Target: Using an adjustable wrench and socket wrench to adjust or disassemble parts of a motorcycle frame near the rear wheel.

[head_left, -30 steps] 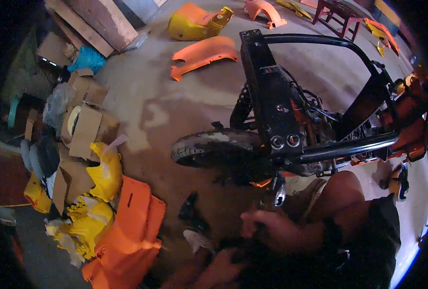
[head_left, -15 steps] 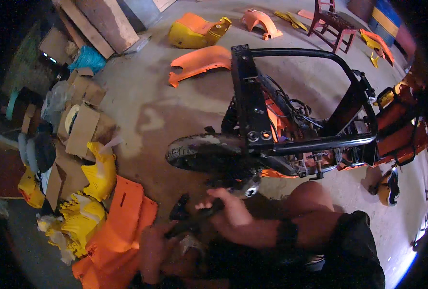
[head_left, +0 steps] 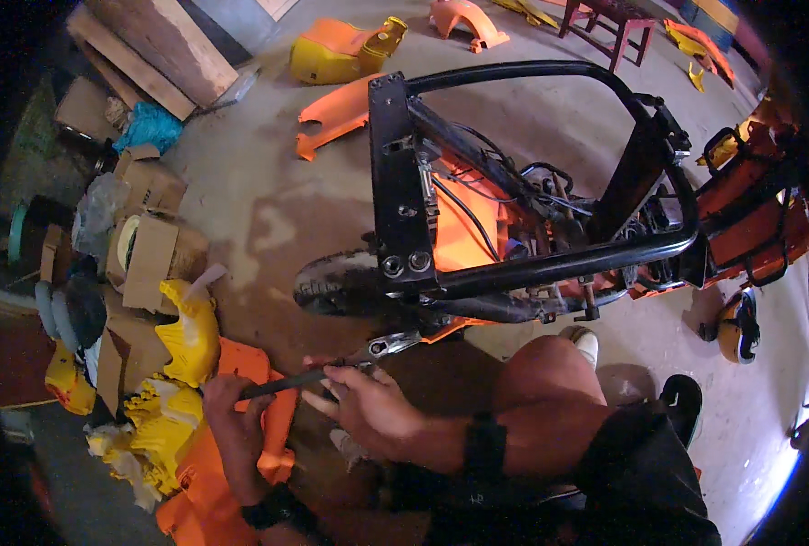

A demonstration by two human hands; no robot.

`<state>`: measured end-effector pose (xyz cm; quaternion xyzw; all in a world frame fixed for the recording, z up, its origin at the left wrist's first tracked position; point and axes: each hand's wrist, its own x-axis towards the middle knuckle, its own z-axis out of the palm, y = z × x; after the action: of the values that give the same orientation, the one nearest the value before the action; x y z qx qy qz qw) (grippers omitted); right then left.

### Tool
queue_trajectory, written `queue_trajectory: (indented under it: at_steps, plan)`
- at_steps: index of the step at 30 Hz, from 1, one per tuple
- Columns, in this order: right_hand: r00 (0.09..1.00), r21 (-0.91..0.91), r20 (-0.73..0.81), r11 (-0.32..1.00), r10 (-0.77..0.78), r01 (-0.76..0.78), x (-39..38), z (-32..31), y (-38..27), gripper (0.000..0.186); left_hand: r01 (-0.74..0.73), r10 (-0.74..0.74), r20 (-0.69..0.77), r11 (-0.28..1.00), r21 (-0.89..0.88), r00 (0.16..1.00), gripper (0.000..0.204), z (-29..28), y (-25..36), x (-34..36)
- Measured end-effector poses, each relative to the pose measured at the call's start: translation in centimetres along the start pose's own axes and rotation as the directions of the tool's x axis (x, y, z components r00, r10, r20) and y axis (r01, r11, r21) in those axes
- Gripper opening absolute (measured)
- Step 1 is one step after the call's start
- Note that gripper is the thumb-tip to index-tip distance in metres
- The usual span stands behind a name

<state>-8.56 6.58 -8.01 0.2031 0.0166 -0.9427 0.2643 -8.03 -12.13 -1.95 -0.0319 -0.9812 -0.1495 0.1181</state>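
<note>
One end of a dark, slender, silver-tipped bar [head_left: 288, 382] sits in my closed left hand [head_left: 228, 405], probably for leverage, its tip near the black tubular-metal frame [head_left: 559, 267]; my right hand [head_left: 375, 411], fingers spread, perhaps guides it.

A vehicle workshop, identified by an uncovered black vehicle frame [head_left: 559, 272], a tyred wheel [head_left: 331, 287] and a long-handled tool [head_left: 281, 383]. Orange panels [head_left: 211, 478] and yellow panels [head_left: 191, 341] lie on the grey floor [head_left: 231, 159]; opened cardboard boxes [head_left: 152, 264] and wooden boards [head_left: 166, 55] occupy the left side.
</note>
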Motion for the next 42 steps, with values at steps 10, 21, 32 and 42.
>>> queue_trajectory:
  at_steps: [10,21,32,42]
  plan:
    - [0.987,-0.019,0.161,1.000,-0.011,0.014,-0.3,-0.3,-1.9,0.023,-0.134,0.134,-0.007,0.990,-0.032,0.991,0.027,0.6,1.3,2.4]
    - [0.982,0.012,0.186,1.000,0.020,-0.023,-0.5,0.2,-2.8,0.017,-0.229,0.229,0.015,0.972,0.051,0.973,0.025,-1.0,2.8,3.7]
    - [0.998,0.103,0.063,0.994,0.031,-0.037,0.3,-0.9,-0.4,0.009,-0.079,0.105,0.141,0.981,-0.177,0.984,0.027,-1.3,3.3,3.1]
    - [0.992,0.018,0.127,0.999,0.025,-0.027,0.2,-0.7,-0.9,0.012,-0.100,0.089,0.258,0.994,0.032,0.962,0.028,-3.0,4.6,2.7]
